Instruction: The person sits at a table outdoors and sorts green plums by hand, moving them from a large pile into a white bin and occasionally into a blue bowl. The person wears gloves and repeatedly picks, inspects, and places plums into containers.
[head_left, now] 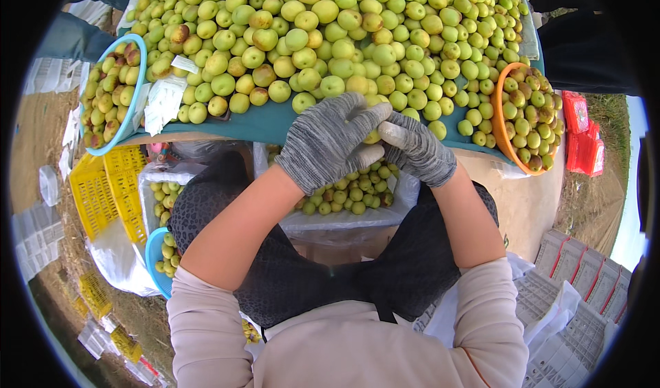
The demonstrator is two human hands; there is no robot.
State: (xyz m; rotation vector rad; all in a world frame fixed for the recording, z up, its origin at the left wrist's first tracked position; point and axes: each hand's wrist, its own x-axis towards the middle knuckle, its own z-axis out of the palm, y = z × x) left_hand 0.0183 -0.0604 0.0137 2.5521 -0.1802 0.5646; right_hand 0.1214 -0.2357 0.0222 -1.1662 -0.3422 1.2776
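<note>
Both my hands wear grey knitted gloves and meet at the near edge of a large heap of green jujubes [357, 51]. My left hand [322, 140] is curled, with a yellow-green jujube [372, 138] showing partly between its fingers. My right hand [421, 150] is bent close against it, fingers together and touching the left fingertips. Whatever lies inside the right palm is hidden. More jujubes lie just beyond my fingers on the teal cloth [261, 121]. Below my hands, a crate lined with white plastic [344, 223] holds further jujubes between my knees.
A blue-rimmed basket [142, 65] of browner jujubes stands left, an orange one [500, 113] right. Yellow crates [96, 192] and a blue basin [152, 261] sit at lower left. Red packages [584, 137] lie far right. Grey crates [550, 312] are at lower right. Other people's legs show at the upper corners.
</note>
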